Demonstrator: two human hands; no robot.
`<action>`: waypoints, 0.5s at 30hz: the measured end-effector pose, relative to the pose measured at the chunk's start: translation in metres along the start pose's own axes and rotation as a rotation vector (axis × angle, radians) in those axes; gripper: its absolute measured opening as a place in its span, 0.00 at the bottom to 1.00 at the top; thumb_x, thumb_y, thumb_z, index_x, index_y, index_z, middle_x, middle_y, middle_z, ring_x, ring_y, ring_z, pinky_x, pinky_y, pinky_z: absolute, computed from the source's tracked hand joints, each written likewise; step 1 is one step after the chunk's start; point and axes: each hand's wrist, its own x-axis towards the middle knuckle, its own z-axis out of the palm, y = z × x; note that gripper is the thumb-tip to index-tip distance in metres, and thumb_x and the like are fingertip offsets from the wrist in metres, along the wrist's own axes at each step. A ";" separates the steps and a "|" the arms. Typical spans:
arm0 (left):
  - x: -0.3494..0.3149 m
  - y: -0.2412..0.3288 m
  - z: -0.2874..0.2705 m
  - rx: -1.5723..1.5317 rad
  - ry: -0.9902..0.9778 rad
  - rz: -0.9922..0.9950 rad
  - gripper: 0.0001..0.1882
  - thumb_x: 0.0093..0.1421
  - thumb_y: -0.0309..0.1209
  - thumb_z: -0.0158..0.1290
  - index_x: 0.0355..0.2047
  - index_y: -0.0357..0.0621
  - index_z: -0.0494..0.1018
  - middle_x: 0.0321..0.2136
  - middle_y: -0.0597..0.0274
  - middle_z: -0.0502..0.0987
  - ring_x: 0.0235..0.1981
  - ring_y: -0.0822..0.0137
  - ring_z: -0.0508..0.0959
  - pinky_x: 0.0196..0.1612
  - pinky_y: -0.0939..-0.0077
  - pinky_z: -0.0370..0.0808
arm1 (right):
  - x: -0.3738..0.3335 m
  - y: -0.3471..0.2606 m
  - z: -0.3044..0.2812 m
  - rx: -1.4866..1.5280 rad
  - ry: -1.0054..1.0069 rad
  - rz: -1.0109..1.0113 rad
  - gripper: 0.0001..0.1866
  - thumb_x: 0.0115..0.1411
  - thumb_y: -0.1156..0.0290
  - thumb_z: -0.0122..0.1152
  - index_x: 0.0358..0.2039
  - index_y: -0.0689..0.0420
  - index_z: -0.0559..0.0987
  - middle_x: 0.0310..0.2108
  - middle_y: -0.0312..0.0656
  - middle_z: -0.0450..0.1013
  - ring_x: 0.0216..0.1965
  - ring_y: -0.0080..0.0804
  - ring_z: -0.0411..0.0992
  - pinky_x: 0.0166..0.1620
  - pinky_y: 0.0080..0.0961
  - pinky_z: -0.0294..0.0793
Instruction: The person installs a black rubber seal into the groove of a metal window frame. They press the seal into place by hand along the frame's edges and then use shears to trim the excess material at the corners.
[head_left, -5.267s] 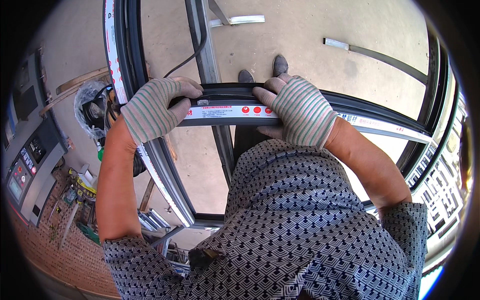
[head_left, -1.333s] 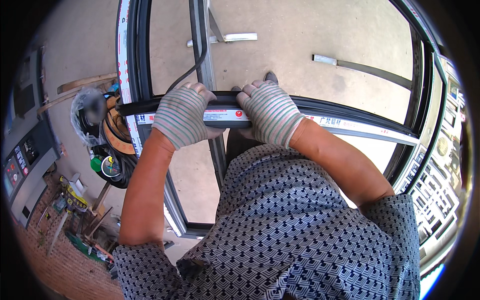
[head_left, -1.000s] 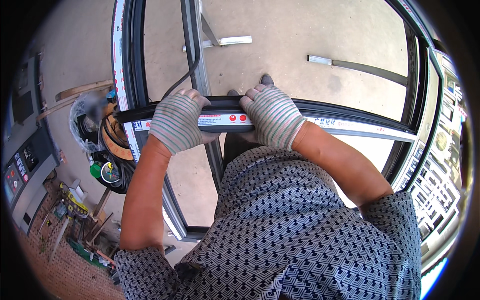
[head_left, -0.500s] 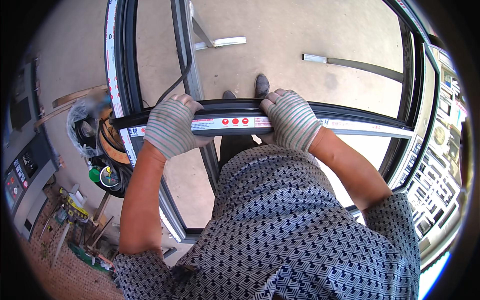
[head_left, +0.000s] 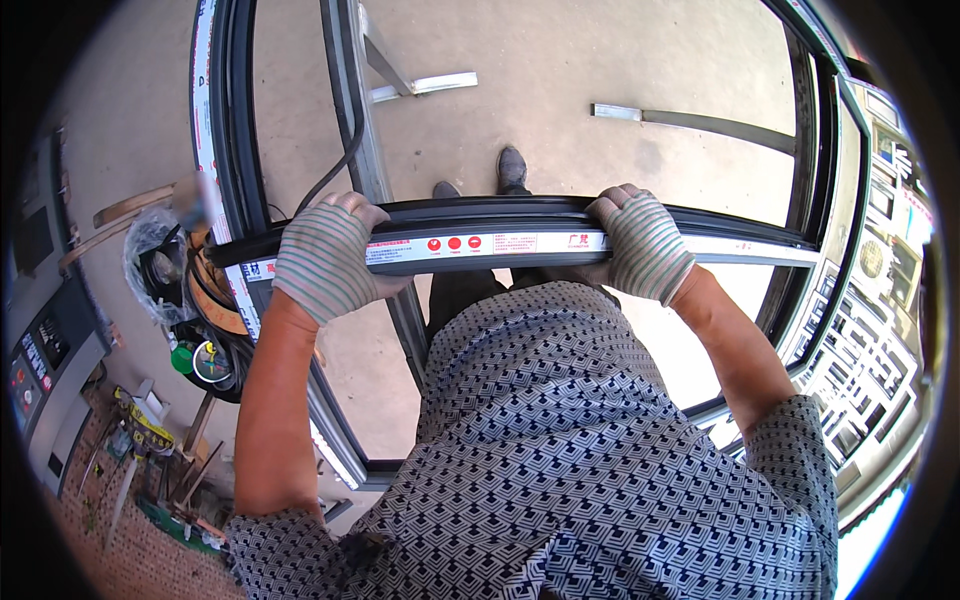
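Green-striped gloves: two, pale knit, one on each hand.
Left hand (head_left: 335, 250): wrapped around the dark crossbar (head_left: 470, 266) toward its left end, knuckles up.
Right hand (head_left: 640, 247): curled over the same crossbar, well apart from the left hand; part of it is hidden underneath, so the thumb's exact place cannot be told.
Crossbar: one, running left to right just in front of the patterned shirt (head_left: 560, 400); one white film (head_left: 515, 244) on it shows three red discs between the hands.
Black strip (head_left: 490, 208): apparently one length, lying along the crossbar's far edge and passing by both hands, its end jutting out past the left side member (head_left: 240, 130).
Step in hand: by the look of it, pressing the strip down along the crossbar.
Next move: would call for even pressure from both hands, with the strip kept in line and the crossbar steady.
Floor (head_left: 540, 60): two shoes (head_left: 512, 168) seen through the frame's opening, and two silvery metal ends (head_left: 617, 111).
Left surroundings: one thin black cord (head_left: 335, 175), one clear plastic bag (head_left: 152, 250), one green cap (head_left: 181, 358).
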 end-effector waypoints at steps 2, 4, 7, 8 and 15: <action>-0.001 0.001 0.000 -0.002 -0.020 -0.028 0.33 0.36 0.47 0.78 0.39 0.40 0.81 0.37 0.55 0.80 0.42 0.55 0.80 0.49 0.62 0.79 | 0.000 -0.003 0.002 -0.019 0.014 0.013 0.34 0.44 0.52 0.81 0.46 0.61 0.82 0.41 0.48 0.78 0.47 0.47 0.77 0.57 0.39 0.76; -0.001 0.002 -0.001 0.011 -0.025 -0.036 0.34 0.37 0.48 0.78 0.41 0.40 0.82 0.37 0.54 0.80 0.42 0.55 0.80 0.49 0.62 0.79 | 0.003 -0.012 0.003 -0.017 0.008 0.016 0.37 0.44 0.52 0.81 0.50 0.62 0.81 0.45 0.50 0.78 0.50 0.48 0.76 0.59 0.39 0.75; -0.002 0.004 -0.008 0.034 -0.050 -0.033 0.37 0.38 0.50 0.78 0.44 0.38 0.82 0.38 0.53 0.80 0.43 0.54 0.80 0.50 0.62 0.79 | 0.022 -0.033 0.003 0.103 -0.006 -0.035 0.40 0.44 0.56 0.83 0.56 0.63 0.79 0.50 0.53 0.77 0.52 0.52 0.74 0.60 0.40 0.74; -0.002 0.004 -0.010 0.018 -0.062 -0.034 0.38 0.38 0.50 0.78 0.45 0.38 0.81 0.39 0.53 0.80 0.43 0.54 0.80 0.51 0.62 0.79 | 0.029 -0.040 0.005 0.085 0.007 -0.088 0.40 0.46 0.54 0.81 0.56 0.64 0.79 0.50 0.53 0.77 0.52 0.52 0.74 0.60 0.40 0.74; -0.014 -0.013 -0.036 -0.021 -0.110 -0.061 0.39 0.42 0.48 0.77 0.52 0.40 0.80 0.42 0.53 0.80 0.46 0.53 0.79 0.53 0.61 0.77 | 0.073 -0.091 0.007 0.153 0.095 -0.281 0.37 0.51 0.50 0.77 0.54 0.65 0.77 0.45 0.51 0.75 0.50 0.49 0.75 0.56 0.42 0.77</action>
